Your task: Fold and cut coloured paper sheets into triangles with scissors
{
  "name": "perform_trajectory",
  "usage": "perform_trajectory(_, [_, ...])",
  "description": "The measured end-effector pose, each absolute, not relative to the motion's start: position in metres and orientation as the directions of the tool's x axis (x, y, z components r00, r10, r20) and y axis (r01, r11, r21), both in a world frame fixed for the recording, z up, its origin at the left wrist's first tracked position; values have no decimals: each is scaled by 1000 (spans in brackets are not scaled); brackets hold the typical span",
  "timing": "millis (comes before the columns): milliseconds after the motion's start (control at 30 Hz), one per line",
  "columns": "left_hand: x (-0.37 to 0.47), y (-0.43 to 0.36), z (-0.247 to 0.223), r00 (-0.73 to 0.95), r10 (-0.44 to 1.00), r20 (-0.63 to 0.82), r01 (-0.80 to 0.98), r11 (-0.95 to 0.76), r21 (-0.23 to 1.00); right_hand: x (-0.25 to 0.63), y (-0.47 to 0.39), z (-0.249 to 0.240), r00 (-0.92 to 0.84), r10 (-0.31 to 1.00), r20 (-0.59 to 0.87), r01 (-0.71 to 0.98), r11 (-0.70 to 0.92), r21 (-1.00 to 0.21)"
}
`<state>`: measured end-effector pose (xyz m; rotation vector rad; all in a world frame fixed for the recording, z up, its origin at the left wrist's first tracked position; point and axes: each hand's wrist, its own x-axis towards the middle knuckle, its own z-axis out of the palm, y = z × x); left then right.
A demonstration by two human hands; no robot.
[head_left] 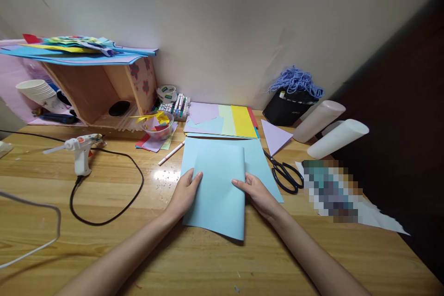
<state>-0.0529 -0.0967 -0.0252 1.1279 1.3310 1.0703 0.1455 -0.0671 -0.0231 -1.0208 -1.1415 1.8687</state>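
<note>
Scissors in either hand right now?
No, the left hand and right hand both hold a light-blue sheet, while the scissors lie on the table.

One left hand (185, 192), bare; one right hand (258, 194), bare. Two forearms (135, 245), slender, tapering toward the wrists, uncovered throughout their visible length.

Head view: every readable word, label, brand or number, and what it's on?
No text reads clearly.
Black container: pale front lettering, too small to read.
Tape roll: label too small to read.
Sheet at right: pixelated, unreadable.
Light blue paper: none visible.
</note>
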Motion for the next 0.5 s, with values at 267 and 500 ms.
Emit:
perform_trajectory(267, [-54, -96, -25, -32, 984, -173, 101, 175, 979, 145, -68, -20, -428, 869, -249, -163, -345, -924])
perform_trajectory(500, [-58, -94, -29, -129, 989, -73, 384, 117, 916, 147, -63, -28, -350, 892, -287, -52, -324, -944])
